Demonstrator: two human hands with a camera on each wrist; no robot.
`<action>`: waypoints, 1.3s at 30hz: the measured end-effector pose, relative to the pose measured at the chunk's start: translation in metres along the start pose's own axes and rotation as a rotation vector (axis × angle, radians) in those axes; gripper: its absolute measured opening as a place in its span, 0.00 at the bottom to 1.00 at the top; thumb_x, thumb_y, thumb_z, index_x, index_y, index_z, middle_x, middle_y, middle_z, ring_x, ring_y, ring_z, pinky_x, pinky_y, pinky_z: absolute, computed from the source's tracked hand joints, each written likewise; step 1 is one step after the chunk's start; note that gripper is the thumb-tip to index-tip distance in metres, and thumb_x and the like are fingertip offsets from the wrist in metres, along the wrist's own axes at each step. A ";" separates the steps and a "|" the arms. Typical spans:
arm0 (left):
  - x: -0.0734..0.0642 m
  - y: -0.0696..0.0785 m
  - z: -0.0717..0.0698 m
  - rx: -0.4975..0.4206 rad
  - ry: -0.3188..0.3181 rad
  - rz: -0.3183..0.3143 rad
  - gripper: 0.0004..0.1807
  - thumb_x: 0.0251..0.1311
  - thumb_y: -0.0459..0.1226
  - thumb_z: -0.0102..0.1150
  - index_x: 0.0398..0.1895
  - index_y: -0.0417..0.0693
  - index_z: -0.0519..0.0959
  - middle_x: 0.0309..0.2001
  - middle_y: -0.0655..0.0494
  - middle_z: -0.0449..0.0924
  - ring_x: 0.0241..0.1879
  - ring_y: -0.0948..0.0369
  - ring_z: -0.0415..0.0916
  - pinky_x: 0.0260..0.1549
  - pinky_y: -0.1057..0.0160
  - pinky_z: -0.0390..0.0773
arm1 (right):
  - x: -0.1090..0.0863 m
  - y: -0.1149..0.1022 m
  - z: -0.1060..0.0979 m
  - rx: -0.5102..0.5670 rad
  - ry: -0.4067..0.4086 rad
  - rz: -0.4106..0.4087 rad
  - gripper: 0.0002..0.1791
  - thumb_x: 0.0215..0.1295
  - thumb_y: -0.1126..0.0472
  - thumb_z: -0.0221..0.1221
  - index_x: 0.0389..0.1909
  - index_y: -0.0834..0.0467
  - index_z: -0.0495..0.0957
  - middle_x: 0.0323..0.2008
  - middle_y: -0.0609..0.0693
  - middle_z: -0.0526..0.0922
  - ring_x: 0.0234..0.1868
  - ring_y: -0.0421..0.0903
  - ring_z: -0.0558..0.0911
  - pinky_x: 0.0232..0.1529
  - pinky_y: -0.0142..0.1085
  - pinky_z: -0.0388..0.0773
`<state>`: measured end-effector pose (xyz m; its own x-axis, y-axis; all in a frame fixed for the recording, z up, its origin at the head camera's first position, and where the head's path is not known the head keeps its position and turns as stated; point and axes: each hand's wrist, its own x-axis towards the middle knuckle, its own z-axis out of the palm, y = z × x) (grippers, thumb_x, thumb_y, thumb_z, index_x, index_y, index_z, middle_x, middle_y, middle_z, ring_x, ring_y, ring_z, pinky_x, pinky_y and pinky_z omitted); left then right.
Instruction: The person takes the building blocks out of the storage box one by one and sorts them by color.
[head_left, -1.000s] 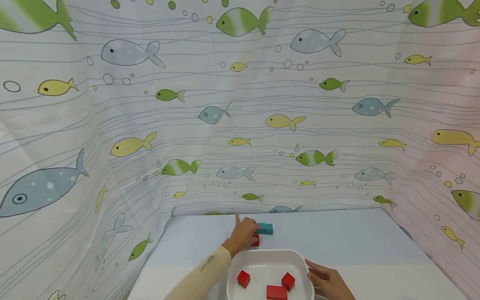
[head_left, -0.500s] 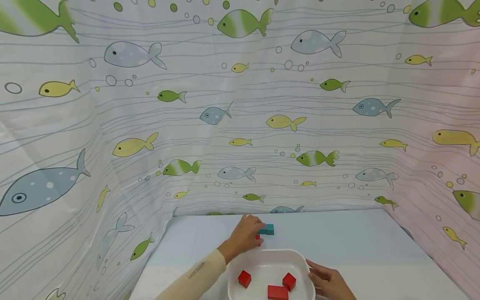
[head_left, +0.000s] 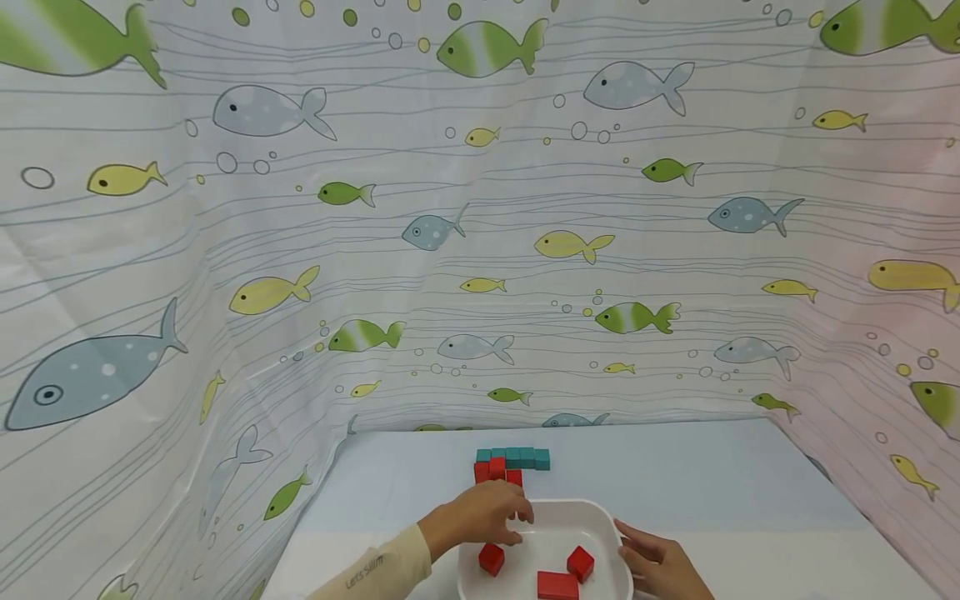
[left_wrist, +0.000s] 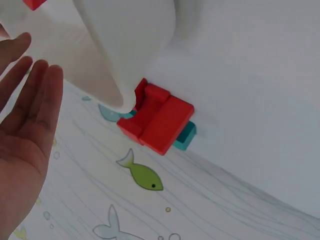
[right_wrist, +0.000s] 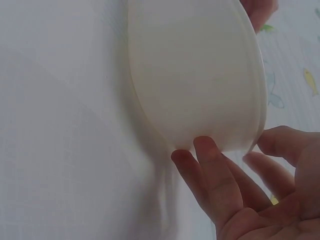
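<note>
My left hand [head_left: 480, 510] hovers over the back left of a white tray [head_left: 521, 573], its fingers loosely bent and holding nothing; the left wrist view shows its palm bare. Inside the tray lie two red cubes [head_left: 581, 563] and a red oblong block [head_left: 558, 585]. My right hand [head_left: 665, 568] holds the tray's right side, fingertips [right_wrist: 205, 145] against the outer wall and another digit at the rim. Just behind the tray, red blocks [head_left: 497, 467] stand before a row of several teal cubes [head_left: 520, 457]. My left hand partly hides the red ones.
A pale table [head_left: 675, 475] carries everything. Around its back and sides hangs a white curtain [head_left: 420, 383] printed with fish. In the left wrist view, the tray's corner [left_wrist: 120, 75] covers part of the red blocks.
My left hand has come away from the red and teal blocks, moving back toward me over the tray. More of the blocks now shows. My right hand stays at the tray.
</note>
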<state>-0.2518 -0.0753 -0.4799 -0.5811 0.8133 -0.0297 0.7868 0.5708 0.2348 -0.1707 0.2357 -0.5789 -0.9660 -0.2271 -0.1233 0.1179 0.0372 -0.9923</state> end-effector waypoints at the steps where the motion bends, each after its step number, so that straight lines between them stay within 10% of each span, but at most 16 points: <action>1: -0.001 0.000 0.003 0.007 -0.030 -0.001 0.14 0.51 0.41 0.74 0.43 0.56 0.86 0.34 0.68 0.80 0.33 0.72 0.74 0.30 0.78 0.72 | 0.000 0.000 0.000 0.002 -0.001 0.001 0.37 0.70 0.51 0.58 0.71 0.67 0.58 0.57 0.72 0.74 0.50 0.61 0.82 0.43 0.51 0.81; 11: -0.007 0.004 0.024 0.124 -0.258 0.017 0.17 0.47 0.45 0.77 0.43 0.63 0.87 0.31 0.72 0.78 0.28 0.75 0.68 0.30 0.77 0.69 | 0.000 -0.001 0.002 -0.016 0.019 0.006 0.37 0.69 0.51 0.58 0.70 0.67 0.59 0.57 0.71 0.75 0.49 0.61 0.82 0.42 0.50 0.81; 22: -0.014 0.000 0.028 0.272 -0.215 0.051 0.15 0.51 0.37 0.74 0.42 0.64 0.87 0.30 0.71 0.79 0.29 0.74 0.69 0.33 0.79 0.69 | -0.002 -0.004 0.004 -0.037 0.040 0.008 0.37 0.68 0.52 0.60 0.69 0.68 0.60 0.55 0.70 0.76 0.48 0.60 0.83 0.41 0.49 0.82; 39: -0.011 -0.007 0.035 0.227 -0.201 -0.113 0.13 0.49 0.39 0.75 0.37 0.62 0.85 0.24 0.70 0.73 0.26 0.72 0.67 0.29 0.76 0.71 | 0.000 0.000 0.001 0.003 0.007 0.006 0.38 0.69 0.51 0.59 0.70 0.68 0.58 0.57 0.71 0.74 0.50 0.61 0.82 0.43 0.50 0.81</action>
<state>-0.2437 -0.0840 -0.5149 -0.6323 0.7368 -0.2394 0.7593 0.6507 -0.0029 -0.1704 0.2348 -0.5784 -0.9668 -0.2205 -0.1289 0.1242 0.0352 -0.9916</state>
